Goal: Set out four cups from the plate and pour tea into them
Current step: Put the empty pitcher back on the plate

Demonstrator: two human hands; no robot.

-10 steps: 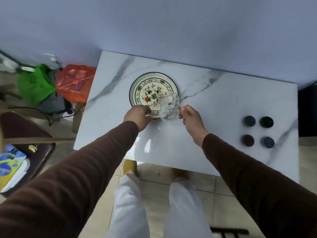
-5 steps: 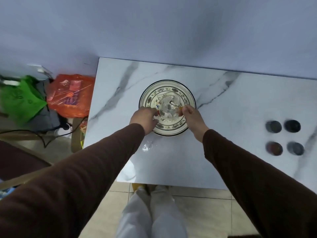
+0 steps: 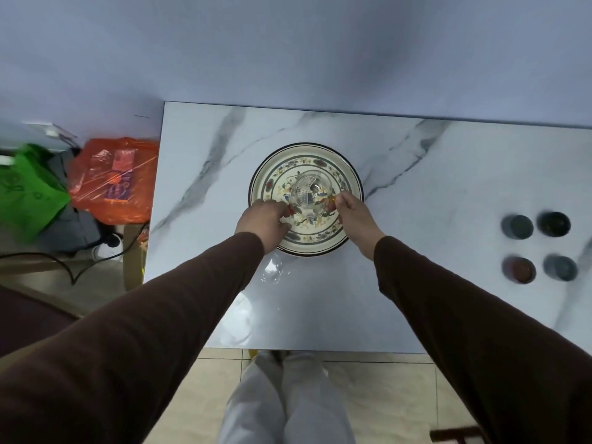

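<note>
A clear glass teapot (image 3: 309, 193) sits over the middle of the round flower-patterned plate (image 3: 349, 200). My left hand (image 3: 264, 222) pinches its left side and my right hand (image 3: 354, 213) pinches its right side. Several small dark cups stand in a square at the table's right: a grey one (image 3: 517, 227), a black one (image 3: 554, 223), a reddish-brown one (image 3: 519, 269) and a blue-grey one (image 3: 560, 267). Whether the cups hold tea I cannot tell.
The white marble table (image 3: 416, 299) stands against a pale blue wall. On the floor to its left lie an orange plastic bag (image 3: 115, 179), a green bag (image 3: 27, 192) and black cables. My white-trousered legs are below the table's near edge.
Both hands carried the glass teapot from the plate's near edge over to the plate's middle. The camera view shifted, so the cups sit further right.
</note>
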